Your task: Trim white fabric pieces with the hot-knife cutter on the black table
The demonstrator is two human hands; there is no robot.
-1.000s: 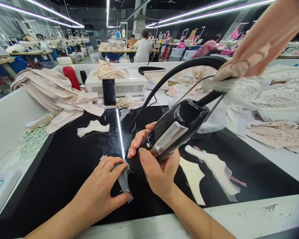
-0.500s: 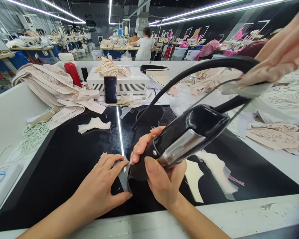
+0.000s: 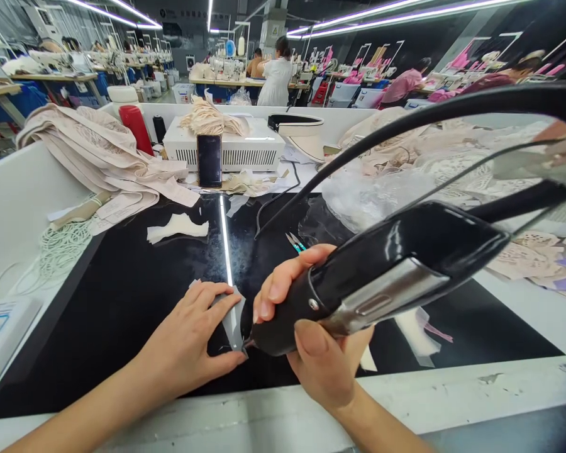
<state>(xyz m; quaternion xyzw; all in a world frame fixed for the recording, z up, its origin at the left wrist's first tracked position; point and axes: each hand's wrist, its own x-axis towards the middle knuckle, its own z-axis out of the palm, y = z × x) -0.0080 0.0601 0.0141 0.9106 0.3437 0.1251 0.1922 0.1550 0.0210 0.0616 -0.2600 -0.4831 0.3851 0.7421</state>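
Observation:
My left hand [image 3: 195,336] lies on the black tabletop [image 3: 117,308], thumb and fingers spread across a small grey template [image 3: 236,314] and holding it down. In my right hand [image 3: 327,365] is a black corded hand tool [image 3: 382,264] with a metal lever along its side. It leans up to the right, and its thin tip meets the template's lower right edge, close to my left thumb. The tip's exact contact is too small to make out. A white fabric piece [image 3: 178,228] lies farther back. Cream pieces [image 3: 417,336] lie right of my right hand, partly hidden.
Teal-handled snips [image 3: 295,243] lie beyond the tool. A phone [image 3: 209,161] leans on a white vented box [image 3: 252,151] at the back. Beige fabric [image 3: 99,151] is heaped left, lace pieces right. The tool's thick cable [image 3: 405,123] arches to the right, past pinkish material.
The tool and my right hand have moved right and slightly down, with the tip now lower along the template. The snips show more. My left hand has barely shifted.

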